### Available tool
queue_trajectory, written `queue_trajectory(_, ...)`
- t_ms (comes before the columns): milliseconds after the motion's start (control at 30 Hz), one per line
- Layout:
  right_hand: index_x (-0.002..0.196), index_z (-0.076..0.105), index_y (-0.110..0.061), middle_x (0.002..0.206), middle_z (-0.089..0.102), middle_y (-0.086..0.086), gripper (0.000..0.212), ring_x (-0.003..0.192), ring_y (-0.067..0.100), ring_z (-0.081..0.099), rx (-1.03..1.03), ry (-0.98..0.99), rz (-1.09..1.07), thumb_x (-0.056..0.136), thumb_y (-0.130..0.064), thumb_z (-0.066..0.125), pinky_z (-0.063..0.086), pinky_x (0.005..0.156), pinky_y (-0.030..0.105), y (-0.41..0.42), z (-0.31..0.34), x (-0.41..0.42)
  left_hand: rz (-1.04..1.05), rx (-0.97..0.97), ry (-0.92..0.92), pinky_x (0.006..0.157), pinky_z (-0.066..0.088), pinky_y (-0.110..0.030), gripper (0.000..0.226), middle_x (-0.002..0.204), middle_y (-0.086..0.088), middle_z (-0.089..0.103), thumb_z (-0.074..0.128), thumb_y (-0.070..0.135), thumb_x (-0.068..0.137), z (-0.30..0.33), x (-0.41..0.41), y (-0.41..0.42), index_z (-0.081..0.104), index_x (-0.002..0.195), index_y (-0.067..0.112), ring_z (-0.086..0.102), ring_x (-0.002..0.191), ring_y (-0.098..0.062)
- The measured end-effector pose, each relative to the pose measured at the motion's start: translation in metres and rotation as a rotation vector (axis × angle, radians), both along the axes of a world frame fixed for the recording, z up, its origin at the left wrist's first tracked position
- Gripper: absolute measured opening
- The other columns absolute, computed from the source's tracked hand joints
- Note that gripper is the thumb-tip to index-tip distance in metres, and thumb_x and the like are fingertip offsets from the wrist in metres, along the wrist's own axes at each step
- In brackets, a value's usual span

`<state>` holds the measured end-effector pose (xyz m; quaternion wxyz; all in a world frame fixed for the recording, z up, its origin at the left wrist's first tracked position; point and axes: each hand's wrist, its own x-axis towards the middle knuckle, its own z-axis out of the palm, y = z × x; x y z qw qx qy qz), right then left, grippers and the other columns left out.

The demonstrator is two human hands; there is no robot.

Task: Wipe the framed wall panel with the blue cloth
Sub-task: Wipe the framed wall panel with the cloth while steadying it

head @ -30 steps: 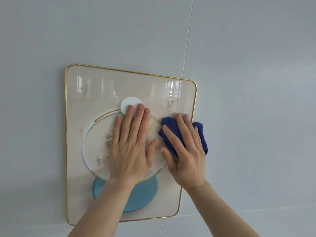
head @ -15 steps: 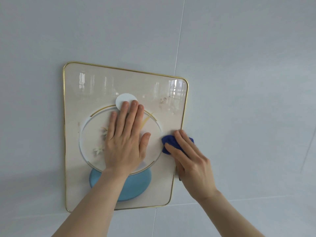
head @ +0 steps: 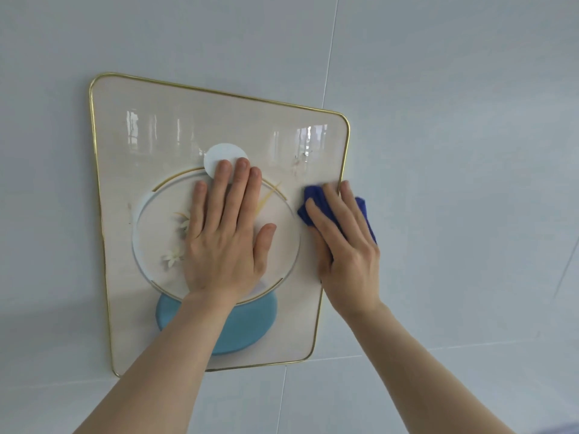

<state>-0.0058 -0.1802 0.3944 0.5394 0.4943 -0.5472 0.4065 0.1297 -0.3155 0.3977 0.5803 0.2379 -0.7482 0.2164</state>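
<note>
Both bare forearms (head: 175, 355) reach up from below. The left grip (head: 224, 242) lies flat, palm down, fingers straight and together, thumb spread. The right grip (head: 347, 255) presses straight fingers on a crumpled dark blue cloth (head: 365, 211); its thumb is hidden, perhaps tucked under.

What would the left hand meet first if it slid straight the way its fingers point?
The left hand lies flat, its tips over the white circle; beyond is bare glossy panel, then probably the gold frame along the top edge.
</note>
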Motion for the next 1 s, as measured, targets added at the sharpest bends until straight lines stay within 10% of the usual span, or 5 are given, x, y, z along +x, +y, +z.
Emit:
queue_trajectory(267,0.133,0.072,-0.009,0.150,0.060,0.011,0.055,0.150,0.037,0.046,0.214,0.038,-0.045,0.086,0.020,0.071,0.050,0.115,0.047,0.016,-0.080,-0.001,-0.010,-0.001,0.005,0.132,0.007,-0.049,0.068,0.174,-0.003,0.006,0.015,0.048,0.107,0.000,-0.001,0.001,0.008,0.166,0.014,0.006,0.162,-0.025)
queue_trajectory(367,0.132,0.072,-0.010,0.145,0.066,0.010,0.038,0.147,0.036,0.051,0.324,0.097,-0.083,0.107,0.005,0.048,0.056,0.105,0.047,0.030,-0.106,0.000,-0.008,-0.005,0.008,0.132,0.007,-0.048,0.068,0.174,-0.003,0.006,0.014,0.048,0.107,0.000,0.000,0.001,0.008,0.166,0.014,0.006,0.162,-0.025)
queue_trajectory(567,0.122,0.077,-0.013,0.134,0.072,0.014,0.068,0.141,0.038,0.056,0.428,0.092,-0.192,0.111,0.000,0.011,0.062,0.096,0.048,0.049,-0.116,0.014,-0.002,-0.010,-0.007,0.133,0.001,-0.046,0.068,0.173,-0.001,-0.002,0.018,0.048,0.108,0.000,0.001,-0.001,0.005,0.166,0.015,0.002,0.162,-0.023)
queue_trajectory(800,0.122,0.077,-0.018,0.127,0.069,-0.001,0.030,0.112,0.013,0.070,0.108,-0.438,0.046,0.099,-0.003,0.067,0.053,0.092,0.015,0.070,-0.063,0.022,-0.009,0.018,-0.015,0.132,0.004,-0.049,0.070,0.174,-0.002,-0.001,0.018,0.049,0.107,0.000,0.000,-0.001,0.003,0.166,0.015,0.001,0.162,-0.025)
queue_trajectory(1000,0.119,0.077,-0.024,0.117,0.074,-0.005,0.031,0.107,-0.004,0.068,-0.046,-0.711,0.375,0.094,-0.006,0.074,0.049,0.089,0.006,0.065,0.031,0.039,-0.011,0.013,-0.007,0.132,0.007,-0.050,0.069,0.174,-0.003,0.002,0.024,0.046,0.107,0.001,0.001,0.001,0.006,0.166,0.014,0.003,0.162,-0.025)
